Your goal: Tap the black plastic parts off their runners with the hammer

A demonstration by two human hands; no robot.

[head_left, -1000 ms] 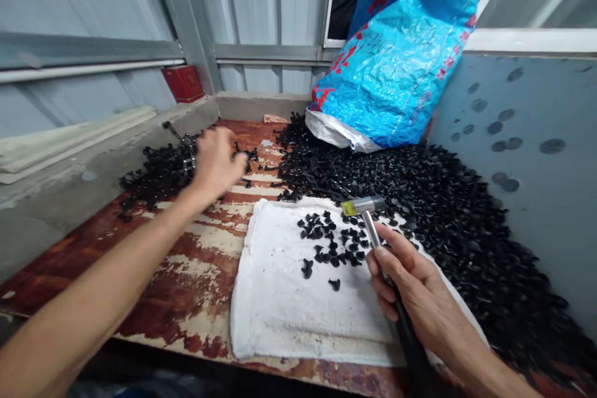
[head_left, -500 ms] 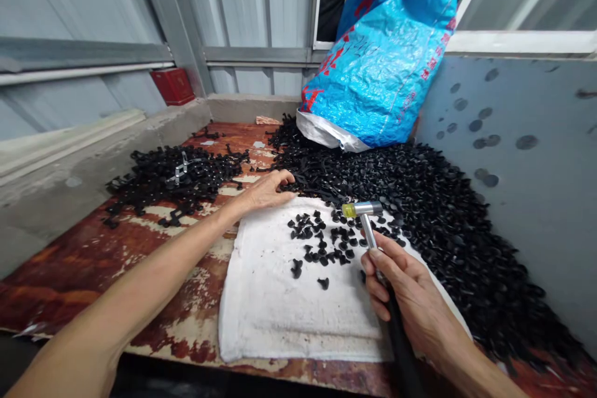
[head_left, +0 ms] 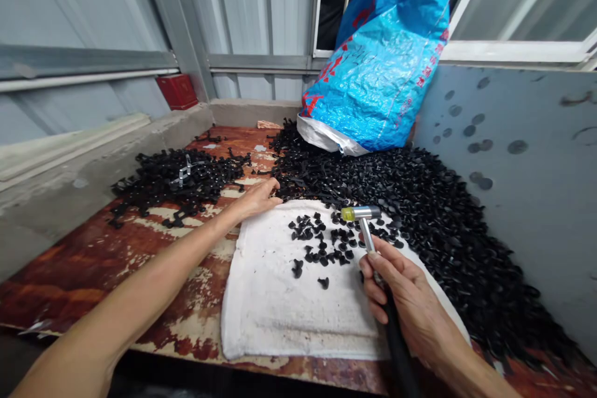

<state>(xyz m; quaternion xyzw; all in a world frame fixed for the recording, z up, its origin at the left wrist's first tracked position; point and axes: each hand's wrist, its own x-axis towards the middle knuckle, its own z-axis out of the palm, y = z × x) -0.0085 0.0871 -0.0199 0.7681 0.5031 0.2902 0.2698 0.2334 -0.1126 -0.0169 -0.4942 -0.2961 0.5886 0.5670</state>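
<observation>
Right hand grasps yellow-tipped, black-handled metal mallet over white rectangular cloth, three o'clock.
Left hand at cloth's ten o'clock, beside heaped small black round-headed pieces; grip cannot be told.

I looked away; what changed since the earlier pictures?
The left hand moved right, from the smaller black pile to the far-left corner of the white cloth; its grasp is unclear. The right hand still holds the hammer; the black pieces on the cloth stayed put.

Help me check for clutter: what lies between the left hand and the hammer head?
The head view shows part of the white cloth between the left hand and hammer head, with small black pieces on it.
</observation>
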